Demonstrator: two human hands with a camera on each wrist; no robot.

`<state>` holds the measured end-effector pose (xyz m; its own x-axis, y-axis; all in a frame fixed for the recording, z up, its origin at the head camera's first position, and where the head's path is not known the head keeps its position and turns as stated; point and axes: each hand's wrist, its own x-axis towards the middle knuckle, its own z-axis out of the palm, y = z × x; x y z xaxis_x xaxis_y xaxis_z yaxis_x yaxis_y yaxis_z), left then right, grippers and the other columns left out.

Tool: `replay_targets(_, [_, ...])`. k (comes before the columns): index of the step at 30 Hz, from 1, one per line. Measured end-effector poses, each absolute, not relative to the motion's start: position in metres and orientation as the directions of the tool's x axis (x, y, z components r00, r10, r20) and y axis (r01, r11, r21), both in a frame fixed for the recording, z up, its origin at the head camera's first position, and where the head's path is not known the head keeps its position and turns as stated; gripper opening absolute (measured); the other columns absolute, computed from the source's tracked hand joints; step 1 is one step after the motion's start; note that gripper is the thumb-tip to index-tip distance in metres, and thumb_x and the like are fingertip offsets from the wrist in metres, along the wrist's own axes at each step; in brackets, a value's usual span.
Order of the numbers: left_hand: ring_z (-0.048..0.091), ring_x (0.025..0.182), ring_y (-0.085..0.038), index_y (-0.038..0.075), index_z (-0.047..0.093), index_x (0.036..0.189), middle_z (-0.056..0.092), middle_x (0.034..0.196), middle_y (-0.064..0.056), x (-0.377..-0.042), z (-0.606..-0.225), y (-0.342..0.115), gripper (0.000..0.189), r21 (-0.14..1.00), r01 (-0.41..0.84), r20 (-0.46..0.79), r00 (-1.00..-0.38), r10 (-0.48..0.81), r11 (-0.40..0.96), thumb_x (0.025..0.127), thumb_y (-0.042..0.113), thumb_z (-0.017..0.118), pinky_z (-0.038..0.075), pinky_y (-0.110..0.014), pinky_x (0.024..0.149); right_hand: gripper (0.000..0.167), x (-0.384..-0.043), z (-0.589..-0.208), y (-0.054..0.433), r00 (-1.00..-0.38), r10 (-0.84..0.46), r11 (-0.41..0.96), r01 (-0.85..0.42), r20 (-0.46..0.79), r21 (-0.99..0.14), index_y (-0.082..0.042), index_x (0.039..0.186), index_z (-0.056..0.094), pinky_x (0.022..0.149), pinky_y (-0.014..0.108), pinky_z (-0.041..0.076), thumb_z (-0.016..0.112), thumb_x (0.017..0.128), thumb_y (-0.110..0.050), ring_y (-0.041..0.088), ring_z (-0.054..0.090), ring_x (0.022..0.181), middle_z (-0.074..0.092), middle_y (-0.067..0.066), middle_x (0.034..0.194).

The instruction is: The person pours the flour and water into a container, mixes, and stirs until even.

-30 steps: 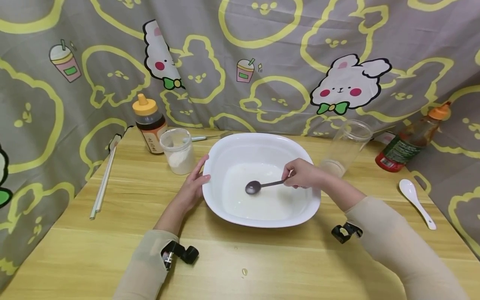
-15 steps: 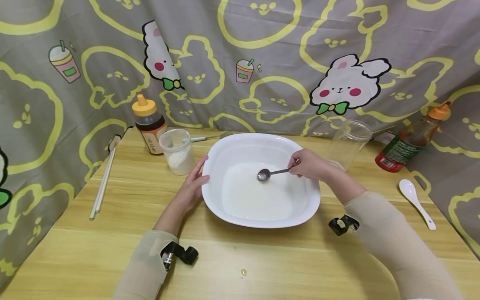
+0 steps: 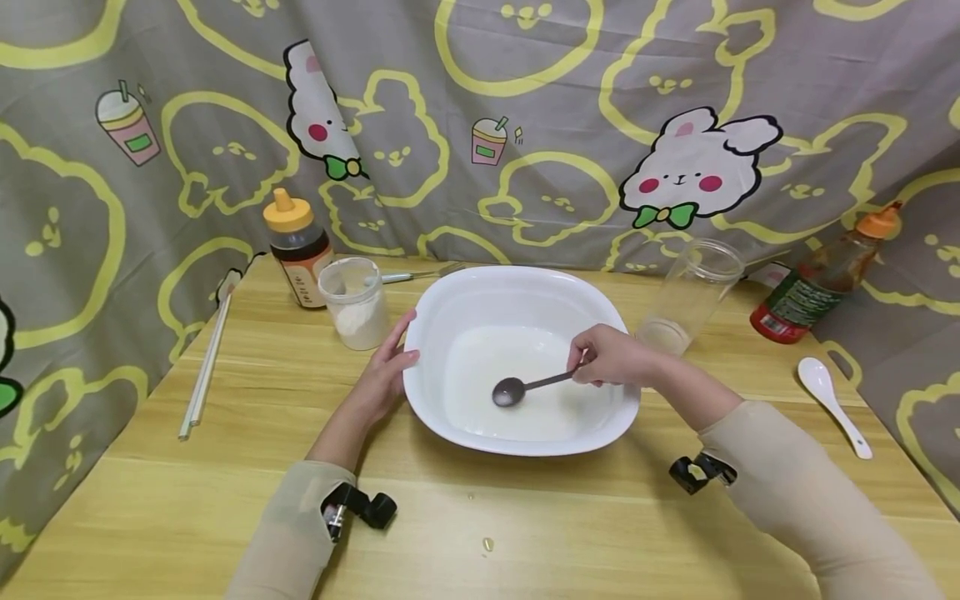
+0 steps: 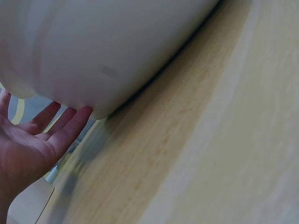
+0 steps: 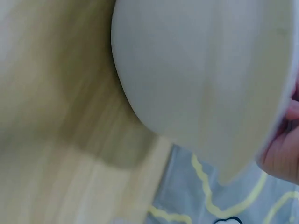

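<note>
A white basin (image 3: 517, 287) with milky white liquid (image 3: 480, 421) in its bottom stands on the wooden table. My right hand (image 3: 611, 357) pinches the handle of a dark spoon (image 3: 510, 392) over the right rim, its bowl down at the liquid. In the right wrist view the basin wall (image 5: 187, 84) hides the spoon and most of that hand. My left hand (image 3: 386, 375) steadies the basin's left side, thumb and a finger at the rim. The left wrist view shows its fingers (image 4: 70, 130) extended against the outer wall.
Left of the basin are a jar of white powder (image 3: 360, 321), a yellow-capped bottle (image 3: 300, 267), a fork-like utensil (image 3: 405, 276) and white sticks (image 3: 206, 367). To the right stand a clear jar (image 3: 686, 292) and a sauce bottle (image 3: 813, 287), with a white spoon (image 3: 832, 404) nearby.
The dark spoon has moved right and toward the far side, then back left and nearer, carried by my right hand. The left hand and basin hold nearly still.
</note>
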<state>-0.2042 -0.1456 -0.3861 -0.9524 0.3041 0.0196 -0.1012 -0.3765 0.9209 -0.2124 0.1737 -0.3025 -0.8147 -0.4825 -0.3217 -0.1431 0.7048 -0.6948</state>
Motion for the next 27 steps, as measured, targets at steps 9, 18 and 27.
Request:
replay_targets(9, [0.043, 0.104, -0.029, 0.021, 0.019, 0.138, 0.025, 0.132, -0.02, -0.204, -0.384, -0.145, 0.064, 0.92, -0.099, 0.024, -0.951, 0.309, -0.379, 0.083, 0.004, 0.045, 0.046, -0.034, 0.075, 0.007, -0.228, -0.291, 0.19, -0.895, -0.349, 0.794, -0.124, -0.279, -0.595, 0.004, 0.08, 0.057, 0.048, 0.026, 0.035, 0.055, 0.074, 0.0, 0.016, 0.044, 0.054, 0.05, 0.007, 0.06])
replay_targets(18, [0.041, 0.107, -0.032, 0.02, 0.019, 0.139, 0.025, 0.132, -0.022, -0.203, -0.387, -0.145, 0.064, 0.922, -0.099, 0.022, -0.952, 0.306, -0.374, 0.083, 0.004, 0.045, 0.046, -0.034, 0.076, 0.012, -0.253, -0.31, 0.16, -0.944, -0.235, 0.709, -0.003, -0.233, -0.705, 0.005, 0.084, 0.057, 0.039, 0.02, 0.029, 0.055, 0.074, -0.002, 0.01, 0.036, 0.042, 0.05, 0.005, 0.054])
replay_targets(27, [0.044, 0.104, -0.03, 0.02, 0.019, 0.138, 0.027, 0.13, -0.024, -0.203, -0.386, -0.145, 0.064, 0.917, -0.096, 0.026, -0.954, 0.298, -0.386, 0.082, 0.004, 0.046, 0.047, -0.035, 0.074, 0.01, -0.247, -0.322, 0.122, -0.919, -0.297, 0.591, 0.035, -0.258, -0.806, 0.005, 0.085, 0.056, 0.037, 0.019, 0.025, 0.056, 0.076, 0.0, 0.009, 0.035, 0.04, 0.049, 0.006, 0.052])
